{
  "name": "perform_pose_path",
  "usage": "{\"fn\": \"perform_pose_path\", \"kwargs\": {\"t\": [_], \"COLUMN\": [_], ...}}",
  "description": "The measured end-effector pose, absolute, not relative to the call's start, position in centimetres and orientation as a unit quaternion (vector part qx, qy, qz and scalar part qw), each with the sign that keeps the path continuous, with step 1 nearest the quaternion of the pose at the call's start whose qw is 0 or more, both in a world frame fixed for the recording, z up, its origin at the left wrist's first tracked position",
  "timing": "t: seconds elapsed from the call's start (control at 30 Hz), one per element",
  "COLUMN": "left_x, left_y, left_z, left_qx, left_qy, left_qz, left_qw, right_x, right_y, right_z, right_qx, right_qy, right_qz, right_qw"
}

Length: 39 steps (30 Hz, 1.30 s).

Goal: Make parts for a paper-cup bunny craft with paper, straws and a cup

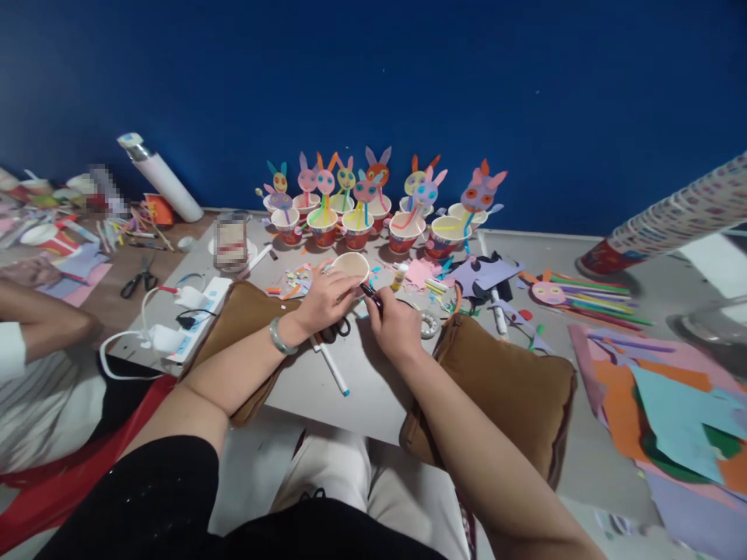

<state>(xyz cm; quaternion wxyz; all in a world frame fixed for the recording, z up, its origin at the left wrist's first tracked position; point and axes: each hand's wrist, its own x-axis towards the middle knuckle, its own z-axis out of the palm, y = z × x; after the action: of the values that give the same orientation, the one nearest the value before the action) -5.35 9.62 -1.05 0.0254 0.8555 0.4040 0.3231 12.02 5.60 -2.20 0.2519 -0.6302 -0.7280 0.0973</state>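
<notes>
Left hand (330, 299) fingers wrapped round cup (350, 266), tilted, mouth toward camera. Right hand (392, 323) fingers pinched shut on dark pen (371, 294), tip at cup's right rim. Cup over counter (373, 389), just before row of bunny cups (373, 222). Scissors (335, 330), white marker (334, 369) below cup. Judgement: brace cup firmly, short strokes, avoid crushing wall.

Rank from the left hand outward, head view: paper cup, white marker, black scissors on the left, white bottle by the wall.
1. paper cup: held in the left hand.
2. white marker: just below the wrist.
3. black scissors: far left.
4. white bottle: back left, against the wall.
</notes>
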Motion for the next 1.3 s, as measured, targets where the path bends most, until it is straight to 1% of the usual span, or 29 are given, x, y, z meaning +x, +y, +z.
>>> {"fn": "perform_pose_path", "kwargs": {"t": [0.07, 0.17, 0.27, 0.33, 0.43, 0.53, 0.6, 0.67, 0.7, 0.77, 0.9, 0.97, 1.07, 1.17, 1.23, 1.3], "left_x": [-5.4, -5.5, -5.6, -5.5, -5.5, -5.4, -5.4, -5.4, -5.4, -5.4, -5.4, -5.4, -5.5, -5.5, -5.5, -5.5], "left_y": [9.6, 9.7, 9.8, 9.9, 10.0, 9.9, 9.8, 9.7, 9.7, 9.7, 9.9, 10.0, 10.0, 10.0, 10.0, 10.0], "left_z": [-1.1, -1.2, -1.3, -1.4, -1.6, -1.7, -1.6, -1.6, -1.5, -1.5, -1.6, -1.6, -1.6, -1.6, -1.5, -1.4], "left_qx": [0.857, 0.856, 0.860, 0.860, 0.862, 0.860, 0.856, 0.852, 0.851, 0.848, 0.847, 0.845, 0.841, 0.838, 0.838, 0.838], "left_qy": [0.400, 0.399, 0.388, 0.375, 0.363, 0.374, 0.384, 0.391, 0.394, 0.397, 0.399, 0.400, 0.403, 0.408, 0.411, 0.413], "left_qz": [0.324, 0.328, 0.331, 0.344, 0.354, 0.347, 0.344, 0.346, 0.347, 0.346, 0.341, 0.345, 0.350, 0.348, 0.343, 0.337], "left_qw": [0.023, 0.023, 0.026, 0.025, 0.019, 0.019, 0.025, 0.033, 0.038, 0.051, 0.076, 0.080, 0.088, 0.103, 0.111, 0.116], "right_x": [12.1, 12.3, 12.5, 12.6, 12.5, 12.5, 12.6, 12.6, 12.7, 12.7, 12.6, 12.6, 12.7, 12.8, 12.8, 12.7], "right_y": [5.6, 5.8, 6.0, 5.9, 6.0, 6.3, 6.7, 6.9, 7.0, 6.9, 6.5, 6.4, 6.4, 6.4, 6.3, 6.3], "right_z": [-2.2, -2.4, -2.5, -2.5, -2.4, -2.3, -2.3, -2.4, -2.4, -2.5, -2.7, -2.7, -2.8, -2.7, -2.6, -2.6], "right_qx": [-0.622, -0.603, -0.577, -0.570, -0.597, -0.621, -0.600, -0.571, -0.565, -0.578, -0.606, -0.587, -0.557, -0.540, -0.535, -0.543], "right_qy": [-0.751, -0.772, -0.789, -0.792, -0.771, -0.734, -0.716, -0.705, -0.704, -0.711, -0.754, -0.775, -0.787, -0.788, -0.790, -0.790], "right_qz": [0.026, -0.054, -0.098, -0.101, -0.039, 0.104, 0.207, 0.273, 0.282, 0.249, 0.050, -0.043, -0.149, -0.209, -0.219, -0.206], "right_qw": [0.219, 0.191, 0.189, 0.196, 0.217, 0.256, 0.292, 0.320, 0.325, 0.313, 0.249, 0.230, 0.217, 0.208, 0.202, 0.196]}}
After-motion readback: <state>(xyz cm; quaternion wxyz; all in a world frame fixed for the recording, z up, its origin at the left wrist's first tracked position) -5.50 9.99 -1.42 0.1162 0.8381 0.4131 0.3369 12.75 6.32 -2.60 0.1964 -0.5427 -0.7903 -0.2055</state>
